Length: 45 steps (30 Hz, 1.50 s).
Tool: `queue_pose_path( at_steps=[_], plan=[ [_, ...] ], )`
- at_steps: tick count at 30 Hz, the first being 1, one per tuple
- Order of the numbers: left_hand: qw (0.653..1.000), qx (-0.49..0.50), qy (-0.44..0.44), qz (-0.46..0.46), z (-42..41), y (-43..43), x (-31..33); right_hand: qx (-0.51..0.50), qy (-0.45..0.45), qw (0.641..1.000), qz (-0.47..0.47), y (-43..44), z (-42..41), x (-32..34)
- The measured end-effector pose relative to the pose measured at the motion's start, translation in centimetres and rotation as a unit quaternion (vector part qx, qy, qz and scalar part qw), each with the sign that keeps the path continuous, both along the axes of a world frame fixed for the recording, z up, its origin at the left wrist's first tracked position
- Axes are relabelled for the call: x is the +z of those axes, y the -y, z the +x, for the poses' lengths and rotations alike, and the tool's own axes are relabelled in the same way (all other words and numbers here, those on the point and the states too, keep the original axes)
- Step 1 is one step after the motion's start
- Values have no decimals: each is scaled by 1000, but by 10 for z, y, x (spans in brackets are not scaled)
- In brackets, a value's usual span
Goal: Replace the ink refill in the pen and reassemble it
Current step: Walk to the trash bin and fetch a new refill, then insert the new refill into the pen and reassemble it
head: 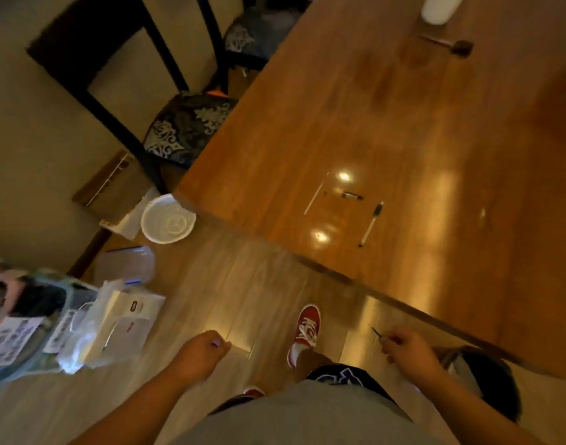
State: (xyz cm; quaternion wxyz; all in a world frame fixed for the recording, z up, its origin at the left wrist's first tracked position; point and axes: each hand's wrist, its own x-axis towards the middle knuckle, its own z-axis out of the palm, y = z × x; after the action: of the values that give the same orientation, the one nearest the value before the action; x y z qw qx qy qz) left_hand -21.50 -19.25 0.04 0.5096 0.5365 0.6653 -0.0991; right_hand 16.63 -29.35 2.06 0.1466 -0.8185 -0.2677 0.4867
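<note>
Head view looks steeply down on a person standing beside a wooden table, and the picture is blurred. At the far left some plastic bags point(92, 329) and printed papers lie on the pale wood floor point(211, 284). Behind them stand a white bowl point(167, 219) and a clear container point(127, 268), both on the floor near the table's left corner. A dark chair point(166, 123) with a patterned seat stands against the table's left edge.

The left hand point(204, 350) hangs over the floor with its fingers curled into a loose fist; I cannot tell if it holds something. A red shoe point(305, 332) with white laces steps forward between the two hands.

On the tabletop point(403, 123), near the front edge, a thin pale refill point(316, 193) lies with its long axis running from the near left to the far right. Just beside it lies a short dark pen part point(352, 196). To the right of this, the pen barrel point(371, 224) lies almost parallel to the refill, its dark end pointing to the far side.

The right hand point(407, 346) is below the table's front edge, well apart from these pieces. Its fingers pinch a thin dark pointed piece point(375, 330), the tip pointing up and left.

In the far right part of the tabletop rest a white cylinder point(439, 8) and a small dark tool point(452, 45).
</note>
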Motion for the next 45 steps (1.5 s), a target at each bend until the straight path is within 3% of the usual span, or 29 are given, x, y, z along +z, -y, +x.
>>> queue_pose_path(
  at_steps=[9, 19, 23, 28, 37, 45],
  plan=[
    [977, -124, 90, 147, 160, -118, 74, 126, -66, 986, 85, -110, 26, 48],
    [934, -294, 66, 190, 285, -214, 76, -30, -78, 983, 166, -208, 70, 51],
    [895, -399, 49, 196, 331, -215, 59, -142, -69, 975, 155, -222, 90, 48],
    [828, -521, -33, 206, 371, -209, 40, -262, -57, 951, 152, -222, 108, 49],
    [792, -585, -54, 168, 377, -220, 27, -317, -27, 938, 139, -211, 118, 47],
    [816, -559, -34, 142, 380, -224, 31, -301, -11, 940, 157, -204, 135, 46]
  ],
)
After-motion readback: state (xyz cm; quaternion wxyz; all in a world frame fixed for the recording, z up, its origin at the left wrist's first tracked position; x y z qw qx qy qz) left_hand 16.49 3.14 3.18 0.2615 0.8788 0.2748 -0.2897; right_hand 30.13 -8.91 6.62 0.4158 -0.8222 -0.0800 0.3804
